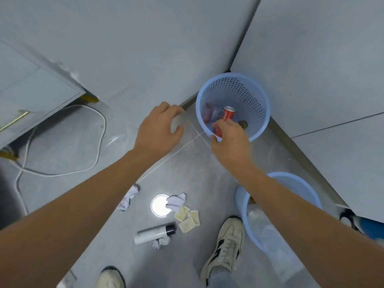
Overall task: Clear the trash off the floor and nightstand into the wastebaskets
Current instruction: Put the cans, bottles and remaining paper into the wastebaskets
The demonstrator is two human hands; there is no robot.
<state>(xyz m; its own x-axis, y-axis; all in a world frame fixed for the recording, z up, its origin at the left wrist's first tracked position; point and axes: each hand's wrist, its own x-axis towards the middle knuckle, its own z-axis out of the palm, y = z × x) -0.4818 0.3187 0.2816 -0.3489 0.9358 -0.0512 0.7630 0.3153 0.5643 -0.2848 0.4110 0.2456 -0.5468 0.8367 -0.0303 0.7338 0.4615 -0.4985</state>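
A blue mesh wastebasket [257, 94] stands in the wall corner with a red can [228, 116] and other scraps inside. My right hand [232, 140] reaches over its near rim, fingers and thumb closed around the can's lower end. My left hand [159, 126] hovers left of the basket, curled around something pale and blurred that I cannot identify. On the floor nearer me lie two crumpled papers [126, 200] [176, 201], yellowish square packets [188, 219], a white bottle with a black cap [154, 232] and a small tissue ball [162, 242].
A second blue wastebasket [307, 190] holding clear plastic stands at the lower right, under my right forearm. The grey nightstand [31, 90] with gold legs is at the left, a white cable [100, 129] looping on the floor beside it. My shoes [226, 246] are at the bottom.
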